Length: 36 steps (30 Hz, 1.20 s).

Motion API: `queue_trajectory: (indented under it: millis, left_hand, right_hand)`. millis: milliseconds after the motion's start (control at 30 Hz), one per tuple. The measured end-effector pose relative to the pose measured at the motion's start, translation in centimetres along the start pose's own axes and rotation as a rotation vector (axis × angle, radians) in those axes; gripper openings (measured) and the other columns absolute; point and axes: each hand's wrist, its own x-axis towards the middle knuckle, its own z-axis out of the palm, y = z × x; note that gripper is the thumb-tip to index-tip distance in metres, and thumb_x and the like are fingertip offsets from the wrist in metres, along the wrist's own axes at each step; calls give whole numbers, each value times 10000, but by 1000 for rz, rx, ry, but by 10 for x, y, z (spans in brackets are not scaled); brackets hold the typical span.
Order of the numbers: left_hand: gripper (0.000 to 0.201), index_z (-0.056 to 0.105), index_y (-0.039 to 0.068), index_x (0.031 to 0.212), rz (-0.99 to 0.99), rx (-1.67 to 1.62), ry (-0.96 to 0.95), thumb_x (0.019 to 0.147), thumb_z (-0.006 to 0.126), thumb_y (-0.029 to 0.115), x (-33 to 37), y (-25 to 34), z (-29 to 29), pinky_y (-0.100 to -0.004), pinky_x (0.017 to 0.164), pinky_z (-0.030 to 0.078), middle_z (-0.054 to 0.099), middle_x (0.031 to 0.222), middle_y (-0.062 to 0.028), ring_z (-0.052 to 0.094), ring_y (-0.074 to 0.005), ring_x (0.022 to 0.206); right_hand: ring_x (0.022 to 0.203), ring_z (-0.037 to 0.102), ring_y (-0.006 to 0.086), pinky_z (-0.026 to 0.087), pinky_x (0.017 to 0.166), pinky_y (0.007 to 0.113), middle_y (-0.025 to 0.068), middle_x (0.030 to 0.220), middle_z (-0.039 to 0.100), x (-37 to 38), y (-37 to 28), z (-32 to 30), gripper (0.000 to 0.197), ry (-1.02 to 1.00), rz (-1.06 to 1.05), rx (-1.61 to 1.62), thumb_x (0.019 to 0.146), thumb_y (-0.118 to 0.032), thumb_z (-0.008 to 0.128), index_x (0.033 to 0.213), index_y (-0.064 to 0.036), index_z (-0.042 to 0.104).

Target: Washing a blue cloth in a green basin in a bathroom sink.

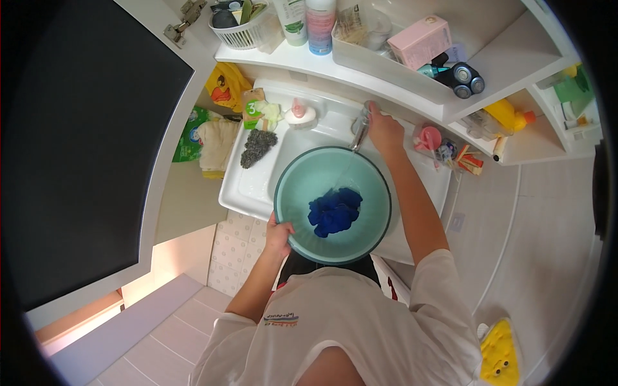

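Note:
A round teal basin (295, 183) rests over the front of the white sink (239, 188), close against my body. Crumpled dark blue cloth (335, 211) lies on its bottom. My left hand (279, 237) grips the basin's left rim, thumb on the inside. At the back of the sink, my right hand (387, 132) is closed on the handle end of the chrome faucet (362, 130). From the spout a thin stream of water (347, 170) seems to fall into the basin. The fingers of my right hand are partly hidden.
On the sink's left side are a dark grey scouring pad (259, 148) and a soap dispenser (300, 114). A pink cup (427, 137) stands at the right. Overhead, a shelf (290, 59) holds bottles and a bin (386, 72). An open cabinet door (168, 109) fills the left.

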Motion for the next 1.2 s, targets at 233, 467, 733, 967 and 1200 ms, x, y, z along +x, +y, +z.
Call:
queue_trajectory:
  millis: [233,467,733,967,1200]
  left_hand:
    - [660,601,89,1151,-2,5,8,586,423,-205,1,-1,0,-302,587,517,638,981,-98,617,-238,802]
    - [658,598,86,1159,-16,14,11,596,424,-204,-2,3,7,-294,570,503,638,964,-93,610,-222,774]
    - [675,600,97,1183,-7,18,3,606,419,-204,-2,3,6,-281,552,488,640,958,-88,603,-206,748]
    - [672,605,96,1178,-1,43,-16,605,418,-203,0,1,5,-276,552,488,642,970,-88,607,-203,761]
    - [705,596,92,1214,-6,16,6,600,415,-206,-4,4,3,-284,577,503,646,1002,-94,618,-221,798]
  right_hand:
    - [778,694,359,546,692,490,182,817,691,-2,-9,-15,356,-43,25,30,968,-272,465,1310,-180,504]
    - [796,698,361,549,702,490,191,840,694,0,-7,-17,375,-76,34,51,956,-255,483,1322,-173,499]
    - [803,699,363,553,716,485,195,851,696,1,-6,-14,412,-81,33,46,951,-258,485,1354,-171,491]
    - [823,691,366,547,723,490,195,881,691,1,-5,-17,419,-106,58,54,952,-284,485,1358,-181,494]
    - [1000,553,354,451,826,479,151,1061,560,-107,-28,-7,391,312,-254,242,758,-237,661,1104,-72,583]
